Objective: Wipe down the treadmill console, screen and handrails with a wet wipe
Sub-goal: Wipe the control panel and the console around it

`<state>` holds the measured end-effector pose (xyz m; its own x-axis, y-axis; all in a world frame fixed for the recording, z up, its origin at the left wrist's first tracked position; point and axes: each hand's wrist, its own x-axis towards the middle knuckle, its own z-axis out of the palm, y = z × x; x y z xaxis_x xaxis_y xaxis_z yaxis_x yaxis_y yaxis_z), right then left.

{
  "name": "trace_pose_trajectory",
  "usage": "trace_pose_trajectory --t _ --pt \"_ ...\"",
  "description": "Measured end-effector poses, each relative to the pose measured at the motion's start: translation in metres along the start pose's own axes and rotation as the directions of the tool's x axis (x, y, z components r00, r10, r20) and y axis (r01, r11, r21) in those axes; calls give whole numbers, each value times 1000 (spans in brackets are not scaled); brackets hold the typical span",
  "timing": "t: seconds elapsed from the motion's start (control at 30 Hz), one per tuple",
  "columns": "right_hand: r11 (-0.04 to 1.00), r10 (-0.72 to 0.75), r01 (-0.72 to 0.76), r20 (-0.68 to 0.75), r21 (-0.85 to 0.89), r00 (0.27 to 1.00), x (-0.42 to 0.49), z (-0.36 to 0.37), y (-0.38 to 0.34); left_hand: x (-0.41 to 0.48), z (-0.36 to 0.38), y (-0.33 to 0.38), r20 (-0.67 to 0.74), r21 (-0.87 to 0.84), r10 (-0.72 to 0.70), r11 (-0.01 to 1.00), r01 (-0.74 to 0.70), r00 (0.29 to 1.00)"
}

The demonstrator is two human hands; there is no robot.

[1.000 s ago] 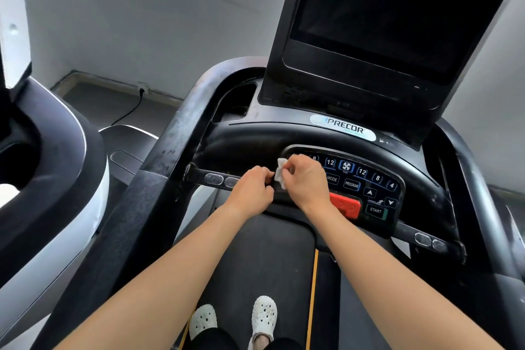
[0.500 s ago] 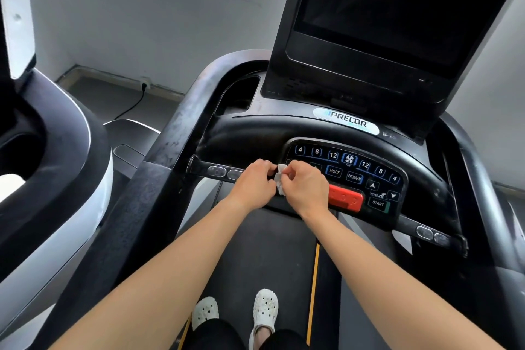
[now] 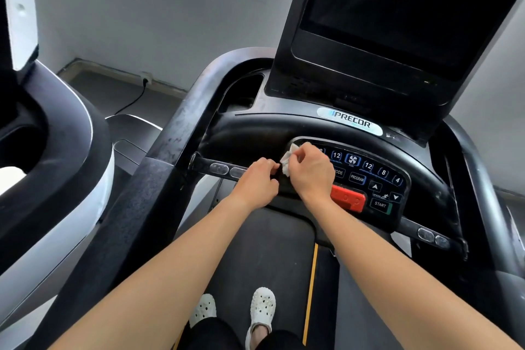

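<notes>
A small white wet wipe [image 3: 287, 160] is bunched between my two hands over the left end of the treadmill's button panel [image 3: 369, 176]. My right hand [image 3: 311, 172] pinches the wipe from above and hides the leftmost buttons. My left hand [image 3: 257, 183] has curled fingers and pinches the wipe's lower left edge. The black console [image 3: 270, 133] curves behind the hands. The dark screen [image 3: 397, 14] towers above. The left handrail [image 3: 170, 150] and the right handrail [image 3: 477, 173] run down both sides.
A red stop button [image 3: 348, 199] and a START key [image 3: 380, 204] lie right of my hands. My feet in white clogs [image 3: 261, 310] stand on the belt [image 3: 267, 244]. Another machine [image 3: 56, 165] stands close on the left. A cable [image 3: 133, 99] runs along the floor by the wall.
Both hands stayed together on the wipe. My right hand lifted slightly toward the upper left of the button panel, and more of the wipe now shows.
</notes>
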<state>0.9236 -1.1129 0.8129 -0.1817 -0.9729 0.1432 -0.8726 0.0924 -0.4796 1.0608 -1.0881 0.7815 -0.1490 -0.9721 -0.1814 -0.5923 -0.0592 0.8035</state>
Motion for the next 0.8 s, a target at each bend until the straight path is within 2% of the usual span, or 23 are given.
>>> trace_pose_trajectory --t 0.17,0.27,0.43,0.53,0.63,0.8 --pt "990 115 -115 -3 85 993 -12 10 -6 2 2 -1 -10 18 9 1000 -8 1000" --pt "994 91 -95 69 55 993 -27 14 2 3 1 -1 -18 1 12 1000 -12 1000" --pt "982 172 -179 102 66 980 1 8 4 4 -1 -2 0 12 11 1000 -11 1000" --pt "976 178 -186 74 117 981 -4 10 0 6 -2 0 -7 5 0 1000 0 1000" --pt "984 142 -146 49 98 989 -25 15 2 6 -3 2 -23 1 -11 1000 11 1000" --pt "1000 -8 9 90 -1 996 -26 11 8 8 -2 1 -31 9 -8 1000 8 999"
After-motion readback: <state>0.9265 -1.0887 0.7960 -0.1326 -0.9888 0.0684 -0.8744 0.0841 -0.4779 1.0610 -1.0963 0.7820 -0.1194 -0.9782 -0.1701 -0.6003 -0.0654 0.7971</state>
